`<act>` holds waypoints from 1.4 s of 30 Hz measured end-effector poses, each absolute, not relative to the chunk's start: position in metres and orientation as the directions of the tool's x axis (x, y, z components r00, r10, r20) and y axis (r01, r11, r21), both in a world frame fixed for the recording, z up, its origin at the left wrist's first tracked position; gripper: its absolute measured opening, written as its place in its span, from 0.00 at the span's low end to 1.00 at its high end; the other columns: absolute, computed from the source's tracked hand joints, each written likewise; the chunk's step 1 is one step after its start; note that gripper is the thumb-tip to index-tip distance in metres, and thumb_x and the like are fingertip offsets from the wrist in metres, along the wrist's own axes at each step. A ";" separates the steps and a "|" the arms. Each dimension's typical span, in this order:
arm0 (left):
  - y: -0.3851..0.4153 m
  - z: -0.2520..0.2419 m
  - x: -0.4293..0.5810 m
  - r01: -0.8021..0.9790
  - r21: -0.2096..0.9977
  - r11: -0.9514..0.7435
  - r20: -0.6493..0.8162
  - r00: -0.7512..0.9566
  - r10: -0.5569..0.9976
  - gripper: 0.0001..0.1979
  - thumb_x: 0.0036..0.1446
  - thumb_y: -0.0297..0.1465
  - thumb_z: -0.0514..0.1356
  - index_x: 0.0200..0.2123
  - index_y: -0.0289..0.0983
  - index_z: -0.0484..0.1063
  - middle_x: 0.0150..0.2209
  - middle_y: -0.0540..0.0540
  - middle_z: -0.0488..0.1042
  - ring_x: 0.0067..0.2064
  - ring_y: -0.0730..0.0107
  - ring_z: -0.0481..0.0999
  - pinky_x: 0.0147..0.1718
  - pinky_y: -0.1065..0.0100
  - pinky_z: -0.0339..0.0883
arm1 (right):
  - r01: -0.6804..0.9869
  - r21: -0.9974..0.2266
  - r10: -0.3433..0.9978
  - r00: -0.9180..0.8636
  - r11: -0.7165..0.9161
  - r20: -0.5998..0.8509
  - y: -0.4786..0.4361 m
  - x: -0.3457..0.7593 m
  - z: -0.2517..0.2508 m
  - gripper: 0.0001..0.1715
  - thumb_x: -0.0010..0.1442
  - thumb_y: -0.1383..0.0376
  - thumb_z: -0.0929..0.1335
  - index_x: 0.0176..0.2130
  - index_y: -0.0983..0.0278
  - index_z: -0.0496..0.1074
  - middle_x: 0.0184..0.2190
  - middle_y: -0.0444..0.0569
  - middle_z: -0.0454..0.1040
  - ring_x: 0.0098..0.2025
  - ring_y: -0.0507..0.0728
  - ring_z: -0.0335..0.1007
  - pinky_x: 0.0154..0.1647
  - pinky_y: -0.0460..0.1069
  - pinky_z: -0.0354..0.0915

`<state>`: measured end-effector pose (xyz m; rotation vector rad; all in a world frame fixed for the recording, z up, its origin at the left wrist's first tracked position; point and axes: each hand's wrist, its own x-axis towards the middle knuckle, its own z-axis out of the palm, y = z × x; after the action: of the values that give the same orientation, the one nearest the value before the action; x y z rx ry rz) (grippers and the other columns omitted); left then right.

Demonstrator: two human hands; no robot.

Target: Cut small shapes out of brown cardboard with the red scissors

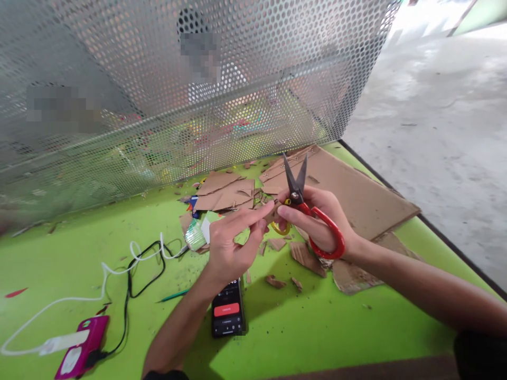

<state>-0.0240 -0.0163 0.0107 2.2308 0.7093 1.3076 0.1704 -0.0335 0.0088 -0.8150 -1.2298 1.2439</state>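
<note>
My right hand (322, 219) is closed around a pair of scissors (296, 192) with red handles. Their dark blades point up and away from me, spread apart. A small brown piece of cardboard (272, 212) is pinched between the finger and thumb of my left hand (233, 245). The fingertips of my right hand also touch that piece, so both hands meet at it, above the table. Just behind my fingers a yellow ring-shaped handle (282, 228) shows in part; the rest of it is hidden. Cardboard scraps (276, 243) lie below.
A large cardboard sheet (364, 195) covers the green table's (174, 338) right side; smaller sheets (227, 192) lie further left. A phone (226, 311), a green pencil (174, 295), cables (129, 274) and a magenta power strip (85, 343) lie nearer. A perforated metal screen (253, 89) stands behind.
</note>
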 end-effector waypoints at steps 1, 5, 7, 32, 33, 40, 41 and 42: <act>-0.016 0.010 -0.024 0.199 0.621 -0.758 0.650 0.410 0.640 0.24 0.63 0.18 0.62 0.58 0.43 0.79 0.39 0.49 0.84 0.34 0.77 0.80 0.36 0.74 0.75 | -0.242 -0.951 0.967 -0.115 0.194 0.227 -0.034 0.170 0.008 0.17 0.58 0.60 0.79 0.39 0.65 0.73 0.27 0.43 0.75 0.26 0.52 0.74 0.28 0.46 0.73; -0.017 0.007 -0.024 0.197 0.674 -0.712 0.621 0.371 0.690 0.23 0.62 0.19 0.63 0.57 0.45 0.80 0.38 0.50 0.85 0.33 0.77 0.81 0.35 0.74 0.76 | -0.196 -0.957 0.958 -0.147 0.216 0.246 -0.032 0.174 0.005 0.18 0.61 0.57 0.77 0.42 0.65 0.73 0.29 0.43 0.75 0.27 0.53 0.74 0.29 0.47 0.72; -0.017 0.006 -0.025 0.198 0.721 -0.664 0.587 0.335 0.737 0.21 0.63 0.21 0.64 0.55 0.45 0.81 0.39 0.50 0.85 0.32 0.76 0.81 0.33 0.74 0.77 | -0.086 -0.959 0.943 -0.181 0.270 0.281 -0.030 0.178 0.005 0.16 0.64 0.56 0.75 0.44 0.65 0.74 0.30 0.44 0.75 0.29 0.53 0.73 0.30 0.48 0.70; -0.006 0.009 -0.026 0.386 0.863 -0.324 0.212 0.306 0.928 0.13 0.62 0.29 0.64 0.48 0.40 0.85 0.35 0.49 0.86 0.29 0.72 0.84 0.31 0.73 0.78 | 0.431 -0.740 0.746 -0.650 0.517 0.143 -0.012 0.199 0.007 0.21 0.75 0.52 0.65 0.34 0.63 0.66 0.29 0.45 0.72 0.27 0.52 0.65 0.31 0.49 0.59; -0.006 0.009 -0.025 0.388 0.864 -0.321 0.206 0.309 0.929 0.13 0.62 0.29 0.64 0.48 0.40 0.85 0.35 0.49 0.86 0.29 0.72 0.84 0.31 0.73 0.78 | 0.436 -0.738 0.745 -0.654 0.515 0.134 -0.012 0.199 0.007 0.22 0.75 0.52 0.64 0.34 0.63 0.66 0.29 0.45 0.72 0.27 0.52 0.65 0.31 0.49 0.59; -0.008 0.010 -0.023 0.396 0.858 -0.328 0.204 0.322 0.924 0.14 0.62 0.29 0.63 0.49 0.39 0.84 0.34 0.48 0.86 0.29 0.71 0.84 0.30 0.73 0.79 | 0.418 -0.743 0.735 -0.663 0.523 0.145 -0.010 0.201 0.004 0.22 0.75 0.51 0.65 0.35 0.64 0.68 0.27 0.43 0.71 0.25 0.50 0.63 0.28 0.47 0.58; -0.008 0.011 -0.023 0.393 0.858 -0.331 0.210 0.321 0.924 0.14 0.62 0.29 0.63 0.49 0.39 0.84 0.34 0.48 0.86 0.29 0.71 0.83 0.30 0.73 0.78 | 0.407 -0.747 0.734 -0.661 0.526 0.156 -0.010 0.201 0.003 0.21 0.75 0.52 0.65 0.35 0.64 0.68 0.26 0.42 0.71 0.24 0.50 0.63 0.28 0.47 0.58; -0.008 0.011 -0.023 0.390 0.858 -0.334 0.216 0.317 0.924 0.14 0.61 0.28 0.63 0.48 0.38 0.84 0.33 0.48 0.86 0.28 0.71 0.83 0.29 0.73 0.78 | 0.399 -0.750 0.735 -0.657 0.527 0.167 -0.009 0.201 0.002 0.20 0.74 0.53 0.65 0.35 0.64 0.69 0.25 0.41 0.70 0.24 0.50 0.62 0.27 0.47 0.57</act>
<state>-0.0228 -0.0081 0.0112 1.8762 1.1639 0.9577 0.2009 -0.0093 0.0025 -0.9235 -2.2992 0.9581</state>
